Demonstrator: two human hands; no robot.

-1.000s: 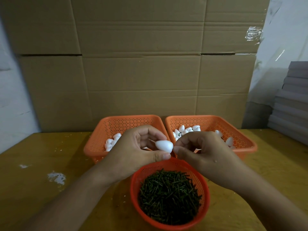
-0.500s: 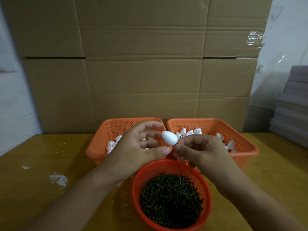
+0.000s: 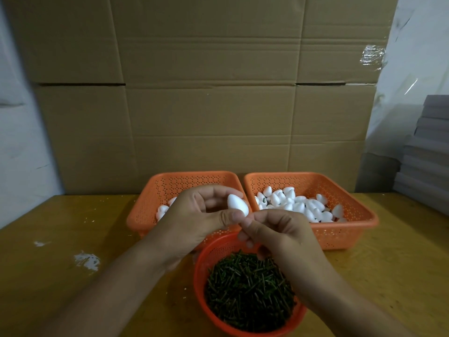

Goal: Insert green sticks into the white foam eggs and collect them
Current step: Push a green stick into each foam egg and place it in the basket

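My left hand point(image 3: 192, 215) holds one white foam egg point(image 3: 237, 204) between thumb and fingers, above the near rim of the left orange basket point(image 3: 170, 183). My right hand point(image 3: 279, 233) is curled, its thumb and forefinger pinching a green stick at the egg's lower tip; the fingers hide nearly all of the stick. A round red basket point(image 3: 200, 276) in front of me is full of green sticks point(image 3: 247, 290). A few eggs point(image 3: 162, 212) lie in the left basket. The right orange basket point(image 3: 354, 203) holds several eggs point(image 3: 303, 205), some showing green.
A wall of cardboard boxes point(image 3: 206, 117) stands right behind the baskets. Grey boards point(image 3: 430, 154) are stacked at the right edge. White paint marks point(image 3: 87, 260) spot the yellow table point(image 3: 48, 239) on the left.
The egg has tilted from lying sideways to pointing up and left in my left hand. My right hand's fingertips have dropped from the egg's side to just under its tip.
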